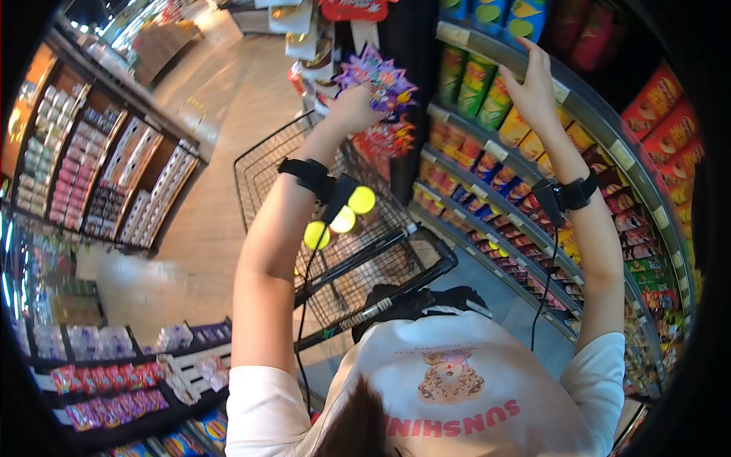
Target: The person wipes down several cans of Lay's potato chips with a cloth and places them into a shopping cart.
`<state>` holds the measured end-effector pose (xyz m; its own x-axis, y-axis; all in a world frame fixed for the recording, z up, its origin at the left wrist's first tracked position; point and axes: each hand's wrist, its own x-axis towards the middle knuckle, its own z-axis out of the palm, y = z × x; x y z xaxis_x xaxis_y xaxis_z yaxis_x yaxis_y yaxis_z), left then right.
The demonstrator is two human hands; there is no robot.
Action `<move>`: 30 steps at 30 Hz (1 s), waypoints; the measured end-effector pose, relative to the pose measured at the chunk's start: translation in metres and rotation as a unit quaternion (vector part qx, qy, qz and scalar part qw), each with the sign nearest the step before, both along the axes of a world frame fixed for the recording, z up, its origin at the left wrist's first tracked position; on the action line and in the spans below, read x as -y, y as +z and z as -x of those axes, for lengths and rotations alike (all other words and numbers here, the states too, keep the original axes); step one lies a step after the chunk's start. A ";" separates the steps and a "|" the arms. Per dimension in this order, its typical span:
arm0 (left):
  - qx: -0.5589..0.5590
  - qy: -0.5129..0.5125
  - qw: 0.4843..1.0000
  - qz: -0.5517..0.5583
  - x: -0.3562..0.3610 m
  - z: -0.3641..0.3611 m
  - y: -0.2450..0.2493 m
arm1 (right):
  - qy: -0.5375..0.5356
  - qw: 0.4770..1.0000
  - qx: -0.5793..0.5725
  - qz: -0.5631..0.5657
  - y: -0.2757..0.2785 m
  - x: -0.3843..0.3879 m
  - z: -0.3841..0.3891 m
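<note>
My left hand (354, 111) reaches forward over the far end of a shopping cart (263, 164), its fingers curled at the edge of a purple packet with a spiky outline (377, 76). The fingertips are partly hidden, but they look closed on it. Just below hangs a red spiky-edged packet (386, 139). On the right, my right hand (533, 85) is raised in front of the snack shelf (487, 47), fingers apart and holding nothing. Its fingertips are near the shelf edge, close to green snack canisters (496, 100) and blue canisters (525, 19).
Three yellow round items (342, 219) show around the cart's basket. The cart's black handle (381, 301) is close to my body. Shelves of packaged goods (76, 167) stand across the aisle floor (205, 198). A low rack with candy bags (114, 392) is at lower left.
</note>
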<state>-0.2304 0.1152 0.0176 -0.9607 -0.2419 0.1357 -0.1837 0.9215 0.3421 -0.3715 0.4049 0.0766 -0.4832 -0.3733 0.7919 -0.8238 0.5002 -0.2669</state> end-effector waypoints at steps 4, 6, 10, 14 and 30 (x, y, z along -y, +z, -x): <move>0.081 0.046 0.995 -0.039 0.046 -0.058 -0.022 | 0.156 0.979 0.116 -0.055 -0.037 0.047 -0.026; 0.150 0.073 0.986 -0.011 0.058 -0.080 -0.036 | 0.224 0.952 0.178 -0.107 -0.053 0.079 -0.045; 0.268 0.130 0.952 -0.063 0.053 -0.121 -0.075 | 0.275 0.843 0.274 -0.372 -0.089 0.147 -0.082; 0.394 0.162 0.901 -0.080 0.047 -0.150 -0.134 | 0.392 0.708 0.231 -0.539 -0.132 0.207 -0.110; 0.368 0.176 0.912 -0.047 -0.042 -0.143 -0.179 | 0.207 0.700 0.202 -0.653 -0.219 0.199 -0.175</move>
<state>-0.0871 0.1570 -0.1617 -0.6440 -0.5308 -0.5509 -0.6743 0.7340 0.0809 -0.1967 0.2055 -0.1419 -0.2057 -0.8252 -0.5260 -0.9594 0.2760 -0.0578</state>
